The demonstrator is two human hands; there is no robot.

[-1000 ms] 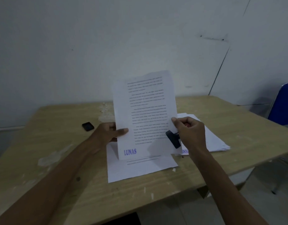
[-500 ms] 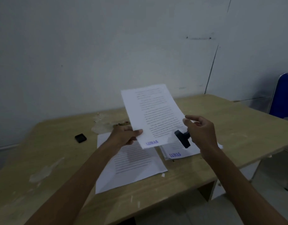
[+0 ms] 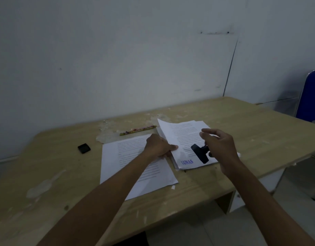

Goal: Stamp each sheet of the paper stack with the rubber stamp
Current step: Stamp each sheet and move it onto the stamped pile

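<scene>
Two lots of printed paper lie on the wooden table. A sheet lies flat at the left, partly under my left forearm. To its right is a stack whose top sheet bears a blue "LUNAS" mark near its front edge. My left hand pinches that top sheet's left edge, which curls up a little. My right hand hovers over the stack and grips the black rubber stamp, with its index finger and thumb spread apart.
A small black ink pad sits on the table to the left of the papers. A patterned pencil lies behind them. A blue chair stands at the right. The wall is close behind the table.
My left hand has lowered the stamped sheet from upright in the air down onto the right-hand stack. My right hand let go of the sheet and kept the stamp.
</scene>
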